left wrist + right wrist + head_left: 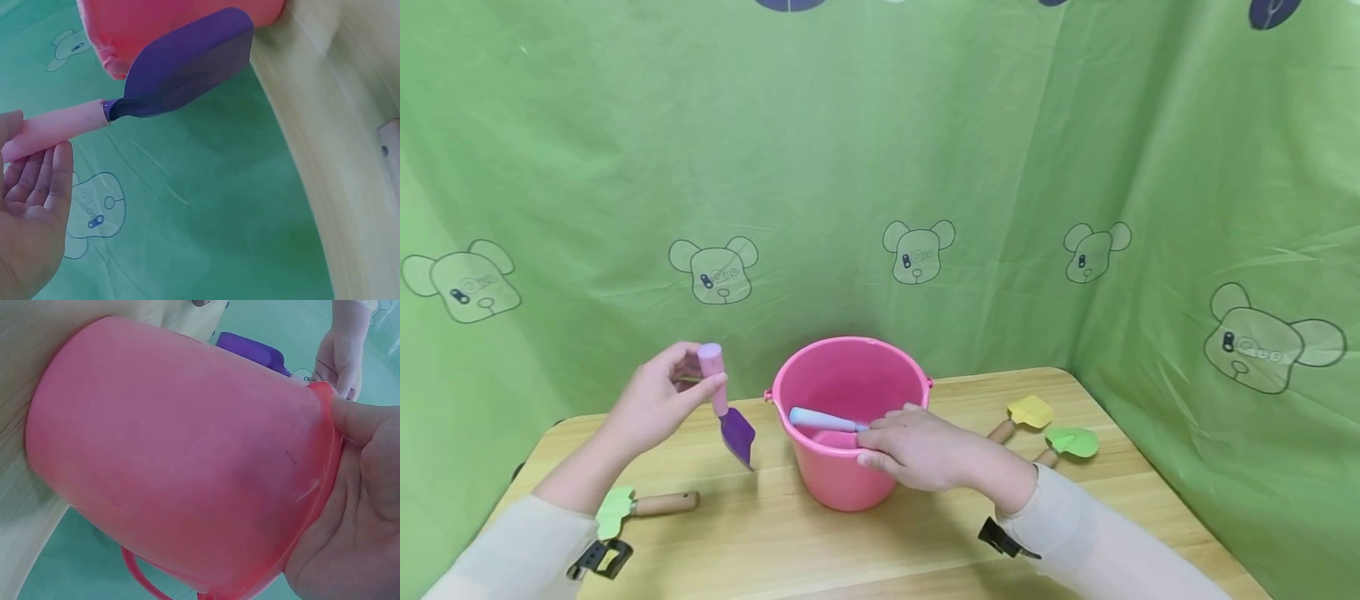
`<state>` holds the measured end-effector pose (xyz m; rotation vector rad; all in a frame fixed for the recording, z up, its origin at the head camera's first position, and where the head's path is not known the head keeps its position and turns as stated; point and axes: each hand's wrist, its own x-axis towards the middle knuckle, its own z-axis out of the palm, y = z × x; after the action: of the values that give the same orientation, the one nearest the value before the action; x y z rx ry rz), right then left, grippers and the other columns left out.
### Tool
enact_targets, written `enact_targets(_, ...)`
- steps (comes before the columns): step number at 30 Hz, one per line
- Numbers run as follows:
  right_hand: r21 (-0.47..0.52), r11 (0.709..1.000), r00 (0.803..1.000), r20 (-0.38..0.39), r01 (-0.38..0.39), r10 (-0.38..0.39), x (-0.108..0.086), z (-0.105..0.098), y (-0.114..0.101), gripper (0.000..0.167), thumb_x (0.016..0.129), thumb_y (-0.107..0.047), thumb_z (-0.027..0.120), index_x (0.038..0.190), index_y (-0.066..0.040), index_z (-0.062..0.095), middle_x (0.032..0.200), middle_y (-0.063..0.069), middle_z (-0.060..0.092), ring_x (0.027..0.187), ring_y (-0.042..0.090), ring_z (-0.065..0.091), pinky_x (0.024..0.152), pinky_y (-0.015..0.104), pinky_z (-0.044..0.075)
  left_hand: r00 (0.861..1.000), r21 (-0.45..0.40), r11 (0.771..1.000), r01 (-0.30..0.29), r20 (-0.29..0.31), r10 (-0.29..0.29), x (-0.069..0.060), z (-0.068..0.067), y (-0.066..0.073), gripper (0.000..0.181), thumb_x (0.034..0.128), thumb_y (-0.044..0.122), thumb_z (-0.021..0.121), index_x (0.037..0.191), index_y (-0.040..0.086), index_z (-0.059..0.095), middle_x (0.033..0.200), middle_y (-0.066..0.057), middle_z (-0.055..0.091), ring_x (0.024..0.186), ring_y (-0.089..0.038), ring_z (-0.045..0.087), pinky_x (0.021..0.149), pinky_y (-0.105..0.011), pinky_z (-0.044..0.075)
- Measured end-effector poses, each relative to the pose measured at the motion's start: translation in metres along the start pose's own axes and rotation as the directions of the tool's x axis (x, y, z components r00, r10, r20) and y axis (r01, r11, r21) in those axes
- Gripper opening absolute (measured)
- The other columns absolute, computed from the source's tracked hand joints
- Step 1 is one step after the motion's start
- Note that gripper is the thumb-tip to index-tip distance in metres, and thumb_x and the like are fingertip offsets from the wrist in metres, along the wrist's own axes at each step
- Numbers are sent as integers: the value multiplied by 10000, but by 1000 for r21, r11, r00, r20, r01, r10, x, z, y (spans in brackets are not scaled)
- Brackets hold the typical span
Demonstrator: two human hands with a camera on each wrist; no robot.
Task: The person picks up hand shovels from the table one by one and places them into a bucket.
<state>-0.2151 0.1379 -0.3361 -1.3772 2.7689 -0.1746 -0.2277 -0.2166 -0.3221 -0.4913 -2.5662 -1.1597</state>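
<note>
In the head view my left hand (651, 404) pinches the pink handle of a small purple trowel (738, 433), blade pointing down, to the left of a pink bucket (842, 479). The left wrist view shows the purple trowel's blade (187, 69) in front of the bucket. My right hand (925, 450) grips the bucket's near right rim, thumb outside; its fingertips are hidden inside. A tool with a light blue handle (822, 419) lies tilted inside the bucket, its far end covered by the right hand.
A green hand tool (615, 510) with a wooden handle lies on the wooden table (760, 558) at left. Behind my right forearm lie a yellow shovel (1032, 412) and a green shovel (1072, 442). A green curtain (820, 167) hangs around the table.
</note>
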Motion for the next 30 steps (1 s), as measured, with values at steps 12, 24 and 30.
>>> enact_targets(12, 9, 1000, 1000, 1, 0, 0, 1, 1, 0, 191, 1056, -366, 481, 901, -268, 535, 807, -134, 491, 821, 93, 478, 807, 320, 365, 999, 14, 1000, -9, -46, 10, 12, -22, 21, 425, 959, 315, 682, 1251, 23, 581, 1096, -134, 702, 1005, -282, 657, 881, -444, 508)
enact_targets(24, 18, 1000, 1000, 2, -7, 7, 0, 0, 1, 188, 1053, -369, 488, 902, -269, 538, 801, -135, 486, 814, 95, 471, 806, 322, 358, 995, 11, 998, -61, -83, 61, 32, -38, 53, 417, 960, 305, 684, 1268, 41, 586, 1098, -111, 706, 976, -212, 639, 810, -244, 491)
enact_targets(30, 18, 1000, 1000, -2, -4, 4, 0, 1, 2, 201, 1054, -375, 484, 891, -266, 526, 784, -125, 469, 816, 98, 466, 807, 325, 357, 992, -29, 997, -66, -114, 62, 42, -41, 63, 402, 959, 304, 687, 1247, 39, 593, 1102, -117, 698, 971, -173, 628, 823, -274, 488)
